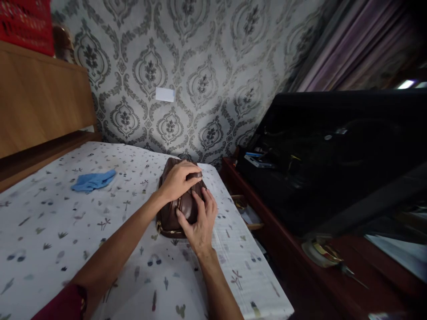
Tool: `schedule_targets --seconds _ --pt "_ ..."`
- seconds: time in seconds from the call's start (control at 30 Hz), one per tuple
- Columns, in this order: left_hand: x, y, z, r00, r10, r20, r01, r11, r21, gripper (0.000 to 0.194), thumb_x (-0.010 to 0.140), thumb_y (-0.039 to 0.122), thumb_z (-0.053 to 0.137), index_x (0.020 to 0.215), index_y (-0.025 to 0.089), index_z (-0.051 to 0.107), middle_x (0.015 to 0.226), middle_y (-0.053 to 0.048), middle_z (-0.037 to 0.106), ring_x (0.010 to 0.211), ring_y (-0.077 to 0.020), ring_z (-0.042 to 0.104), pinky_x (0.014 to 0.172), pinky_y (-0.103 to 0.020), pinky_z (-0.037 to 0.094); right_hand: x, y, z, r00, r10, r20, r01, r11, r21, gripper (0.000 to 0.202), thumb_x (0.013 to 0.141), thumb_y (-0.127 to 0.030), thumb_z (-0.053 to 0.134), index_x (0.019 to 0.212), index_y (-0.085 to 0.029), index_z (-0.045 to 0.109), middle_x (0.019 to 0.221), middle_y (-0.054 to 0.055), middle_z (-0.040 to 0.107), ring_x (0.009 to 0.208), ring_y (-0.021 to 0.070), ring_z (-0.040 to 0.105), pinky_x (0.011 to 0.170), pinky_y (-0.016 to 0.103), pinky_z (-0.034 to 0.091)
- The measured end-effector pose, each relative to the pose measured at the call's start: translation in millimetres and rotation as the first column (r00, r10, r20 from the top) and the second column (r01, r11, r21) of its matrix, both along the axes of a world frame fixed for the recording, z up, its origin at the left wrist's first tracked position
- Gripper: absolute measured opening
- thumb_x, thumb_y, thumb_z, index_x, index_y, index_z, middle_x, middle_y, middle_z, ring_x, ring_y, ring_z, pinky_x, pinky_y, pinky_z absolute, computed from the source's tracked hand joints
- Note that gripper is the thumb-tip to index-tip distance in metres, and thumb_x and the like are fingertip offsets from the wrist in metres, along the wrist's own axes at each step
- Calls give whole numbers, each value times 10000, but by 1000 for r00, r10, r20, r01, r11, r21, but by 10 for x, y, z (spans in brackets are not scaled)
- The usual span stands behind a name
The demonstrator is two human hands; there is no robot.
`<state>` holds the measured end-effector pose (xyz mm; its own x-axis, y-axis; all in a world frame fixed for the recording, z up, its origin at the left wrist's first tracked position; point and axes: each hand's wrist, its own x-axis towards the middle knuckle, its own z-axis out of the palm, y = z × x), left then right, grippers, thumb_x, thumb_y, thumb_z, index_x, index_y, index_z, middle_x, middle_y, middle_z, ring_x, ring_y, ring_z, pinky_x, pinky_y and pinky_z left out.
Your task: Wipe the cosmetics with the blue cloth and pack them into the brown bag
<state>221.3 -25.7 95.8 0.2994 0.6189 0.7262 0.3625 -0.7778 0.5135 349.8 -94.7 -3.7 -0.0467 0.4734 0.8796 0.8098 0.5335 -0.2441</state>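
Note:
A dark brown leather bag (170, 220) with gold zips lies on a white patterned sheet (133, 266). My left hand (180, 180) reaches over the bag from the left. Its thumb and fingers close on a brown strap or flap (194, 176) on the bag's upper side; which of these it is I cannot tell. Lower down, my right hand (202, 222) grips the bag's front, with the thumb near a zip and the fingers curved over the right side. The bag's far side is partly hidden by my hands.
A crumpled blue cloth (93, 181) lies to the left. A wooden cabinet (46, 98) with a red basket (26, 26) stands at far left. On the right are a large black panel (320, 160), a dark red desk (333, 284) and a partly open drawer (255, 226).

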Motion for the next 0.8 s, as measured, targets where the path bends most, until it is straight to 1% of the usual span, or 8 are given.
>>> schedule_targets --seconds 0.17,0.27,0.33,0.4,0.53,0.6,0.7,0.8 --pt "-145 37 26 983 -181 -33 180 983 -33 88 846 204 663 867 194 748 1082 -105 740 1153 -229 634 1030 -369 477 -7 -1 0 1000 2 -11 -2 1000 12 520 915 -522 601 1321 -204 531 1427 181 486 1345 362 445 1064 613 400" --pt "-181 49 41 975 -220 -34 216 972 -89 87 836 224 665 855 185 740 1136 -109 728 1132 -230 645 1018 -355 477 -10 -2 2 1000 5 -19 -4 1000 13 520 920 -522 597 1325 -203 530 1431 180 485 1343 358 446 1066 609 400" --pt "-162 29 58 984 -176 -5 174 976 -128 114 852 244 640 889 180 727 1095 -93 735 1081 -232 660 981 -352 495 -10 -3 3 1000 5 -23 -5 1000 7 522 921 -525 596 1329 -205 530 1436 179 480 1350 357 442 1070 607 397" --pt "-126 -33 83 998 -65 15 66 988 -139 177 877 253 603 1006 177 698 1077 -81 723 1057 -236 656 948 -359 510 -6 -7 6 1000 16 -22 -16 1000 -7 529 922 -527 597 1339 -211 527 1445 176 471 1362 356 435 1077 605 393" --pt "-94 -298 82 979 196 -53 -192 979 70 356 908 235 582 1255 160 565 1238 -122 631 1180 -270 571 1010 -424 475 16 -26 21 997 64 -36 -65 997 -35 533 922 -502 604 1375 -237 512 1474 163 447 1386 350 417 1100 606 381" --pt "-109 -467 -4 957 269 -107 -241 946 218 278 946 205 527 1215 154 571 1186 -126 628 1148 -268 566 988 -432 482 32 -37 31 993 89 -83 -93 995 -47 479 942 -455 580 1369 -247 524 1486 151 438 1392 339 413 1114 605 375" --pt "-146 -684 -252 932 320 -171 -235 890 390 182 976 178 478 1115 158 594 1059 -105 643 1023 -243 594 924 -422 516 62 -31 38 970 124 -211 -141 987 -71 373 994 -368 494 1339 -242 556 1461 141 473 1380 304 434 1129 590 373" --pt "-180 -792 -530 904 362 -225 -204 831 517 192 968 196 514 1135 149 597 1086 -116 654 1063 -253 601 1010 -480 501 96 20 51 930 145 -337 -186 978 -93 362 1012 -346 462 1346 -233 544 1393 137 547 1330 272 494 1116 556 407"
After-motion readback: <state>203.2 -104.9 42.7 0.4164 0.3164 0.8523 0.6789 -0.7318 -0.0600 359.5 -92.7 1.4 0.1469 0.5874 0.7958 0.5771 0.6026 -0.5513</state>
